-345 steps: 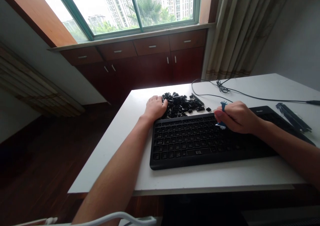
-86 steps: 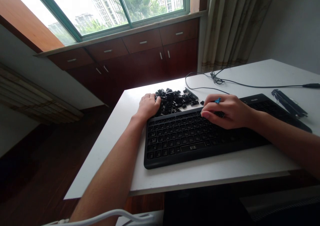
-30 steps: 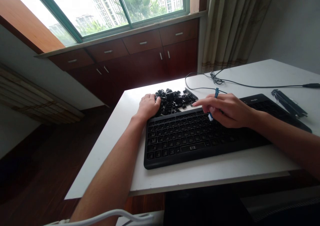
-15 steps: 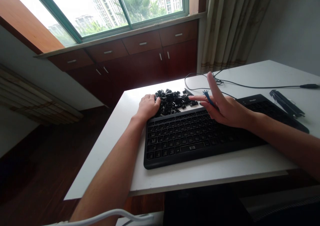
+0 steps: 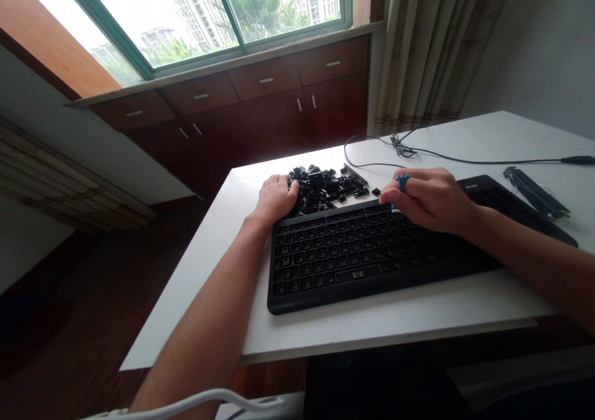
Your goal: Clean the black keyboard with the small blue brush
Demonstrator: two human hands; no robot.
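My left hand (image 5: 275, 197) rests at the left side of a heap of loose black keycaps (image 5: 318, 191), its thumb apart from the fingers and touching the heap's edge. Below the heap lies a black keyboard (image 5: 325, 256) with its keycaps off and bare key sockets showing. Above the keyboard's upper middle, my right hand (image 5: 432, 200) is closed around a small blue tool (image 5: 403, 181). The tool's splayed, hand-shaped end sticks out over the fingers; a pale tip shows below them. One loose keycap (image 5: 375, 191) lies just left of these fingers.
A black cable (image 5: 465, 160) trails across the back of the white table (image 5: 195, 271). Right of the keyboard lies a dark strip in clear wrapping (image 5: 534, 192). A white cord (image 5: 204, 396) crosses the bottom edge of view. Cabinets (image 5: 260, 119) stand beyond the table.
My right hand has gone from extended index finger and thumb to a closed grip on the blue tool, uncovering the single keycap. The left hand has stayed in place.
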